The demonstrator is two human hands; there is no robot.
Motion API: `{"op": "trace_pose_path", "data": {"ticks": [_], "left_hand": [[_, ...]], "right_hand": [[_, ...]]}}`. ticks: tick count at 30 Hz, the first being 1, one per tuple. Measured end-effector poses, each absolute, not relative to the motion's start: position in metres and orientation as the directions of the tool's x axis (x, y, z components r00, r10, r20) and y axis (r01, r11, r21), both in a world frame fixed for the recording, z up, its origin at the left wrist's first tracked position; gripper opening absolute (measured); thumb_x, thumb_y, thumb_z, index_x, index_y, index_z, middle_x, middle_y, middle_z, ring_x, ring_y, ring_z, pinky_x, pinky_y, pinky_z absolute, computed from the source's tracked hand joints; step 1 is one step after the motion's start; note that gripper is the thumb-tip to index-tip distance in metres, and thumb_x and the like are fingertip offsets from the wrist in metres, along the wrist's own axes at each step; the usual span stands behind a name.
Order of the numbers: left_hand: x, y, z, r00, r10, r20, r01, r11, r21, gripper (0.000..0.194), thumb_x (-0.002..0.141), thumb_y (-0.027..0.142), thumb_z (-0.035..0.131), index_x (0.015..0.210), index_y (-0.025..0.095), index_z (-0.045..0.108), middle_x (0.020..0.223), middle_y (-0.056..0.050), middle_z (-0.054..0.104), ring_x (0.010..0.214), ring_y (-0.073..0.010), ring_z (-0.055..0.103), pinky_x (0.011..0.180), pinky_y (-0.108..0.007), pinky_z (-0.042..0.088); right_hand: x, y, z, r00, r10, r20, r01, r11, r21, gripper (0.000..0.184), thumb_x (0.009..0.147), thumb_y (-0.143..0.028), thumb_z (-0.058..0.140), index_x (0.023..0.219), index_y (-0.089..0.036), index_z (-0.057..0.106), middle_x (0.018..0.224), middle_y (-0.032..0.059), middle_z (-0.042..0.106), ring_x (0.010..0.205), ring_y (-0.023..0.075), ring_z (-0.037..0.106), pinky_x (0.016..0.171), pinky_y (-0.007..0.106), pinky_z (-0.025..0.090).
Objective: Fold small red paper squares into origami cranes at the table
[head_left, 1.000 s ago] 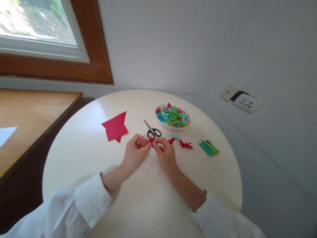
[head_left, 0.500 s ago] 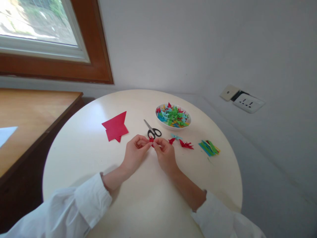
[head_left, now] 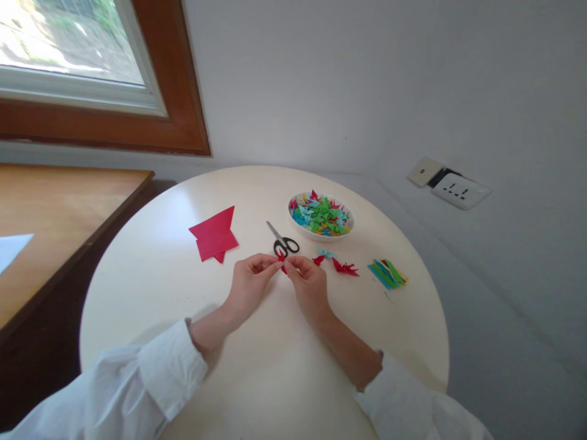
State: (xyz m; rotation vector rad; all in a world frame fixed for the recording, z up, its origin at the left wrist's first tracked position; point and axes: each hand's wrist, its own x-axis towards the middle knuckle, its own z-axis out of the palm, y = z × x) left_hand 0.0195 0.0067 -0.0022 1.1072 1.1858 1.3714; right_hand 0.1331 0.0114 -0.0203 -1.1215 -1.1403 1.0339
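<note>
My left hand [head_left: 250, 282] and my right hand [head_left: 308, 283] meet over the middle of a round white table [head_left: 151, 287]. Both pinch one small folded red paper piece [head_left: 282, 263] between their fingertips; most of it is hidden by the fingers. Just beyond the hands lie black-handled scissors [head_left: 283, 241]. To the right of my right hand sit small folded paper figures: a red one [head_left: 317, 260], a light blue one [head_left: 325, 252] and another red one [head_left: 345, 267].
A white bowl [head_left: 321, 216] holds several coloured folded paper figures. Red paper sheets [head_left: 213, 234] lie at the left, a stack of green and blue paper strips [head_left: 387, 272] at the right. A wooden desk [head_left: 55, 214] and window stand left; a wall socket [head_left: 459, 189] is at the right.
The fingers of both hands have shifted slightly on the red paper piece; my left fingers now stretch more toward it. Nothing else has moved.
</note>
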Motion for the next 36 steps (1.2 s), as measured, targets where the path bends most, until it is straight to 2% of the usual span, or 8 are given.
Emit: {"op": "trace_pose_path", "data": {"ticks": [14,21,27,31,36], "left_hand": [[0.0207,0.0075,-0.0054,-0.092,0.988,0.122,-0.03,-0.125,0.992,0.008,0.064,0.023,0.067,0.065,0.015,0.065,0.064,-0.002,0.066,0.06,-0.012,0.056,0.059,-0.024,0.042],[0.0211,0.0069,-0.0022,-0.099,0.99,0.097,-0.188,-0.114,0.975,0.02,0.062,0.022,0.07,0.065,0.016,0.051,0.052,0.005,0.057,0.049,-0.0078,0.051,0.05,-0.019,0.037],[0.0205,0.007,-0.0003,-0.094,0.99,0.108,-0.227,-0.126,0.966,0.026,0.061,0.022,0.07,0.064,0.018,0.044,0.054,0.006,0.055,0.05,-0.0072,0.052,0.051,-0.019,0.038],[0.0192,0.0075,-0.0006,-0.093,0.985,0.145,-0.168,-0.159,0.973,0.024,0.063,0.022,0.067,0.062,0.018,0.043,0.058,0.004,0.057,0.055,-0.0103,0.057,0.056,-0.023,0.043],[0.0194,0.0071,-0.0038,-0.11,0.974,0.196,-0.078,-0.206,0.976,0.021,0.066,0.022,0.065,0.063,0.019,0.044,0.06,0.003,0.059,0.056,-0.0122,0.058,0.063,-0.027,0.044]], "right_hand": [[0.1321,0.0122,-0.0209,0.106,0.982,0.156,-0.009,0.158,-0.987,0.016,0.068,-0.032,0.058,0.07,-0.016,0.058,0.066,0.0013,0.061,0.061,0.0132,0.054,0.057,0.026,0.044],[0.1318,0.0122,-0.0199,0.11,0.986,0.126,-0.054,0.132,-0.99,0.017,0.066,-0.033,0.062,0.068,-0.016,0.061,0.063,0.0003,0.062,0.057,0.0124,0.054,0.057,0.027,0.045],[0.1316,0.0136,-0.0207,0.098,0.992,0.08,-0.125,0.092,-0.988,0.023,0.063,-0.034,0.064,0.079,-0.017,0.065,0.071,0.003,0.068,0.06,0.0135,0.058,0.056,0.026,0.045],[0.1319,0.0126,-0.0194,-0.003,0.992,0.127,-0.044,0.127,-0.991,0.02,0.07,-0.035,0.057,0.071,-0.017,0.067,0.062,0.0019,0.066,0.058,0.014,0.057,0.054,0.026,0.044],[0.1326,0.0108,-0.018,-0.006,0.984,0.176,0.028,0.176,-0.984,0.02,0.073,-0.033,0.053,0.067,-0.018,0.066,0.059,0.0008,0.064,0.059,0.0144,0.058,0.057,0.026,0.046]]}}
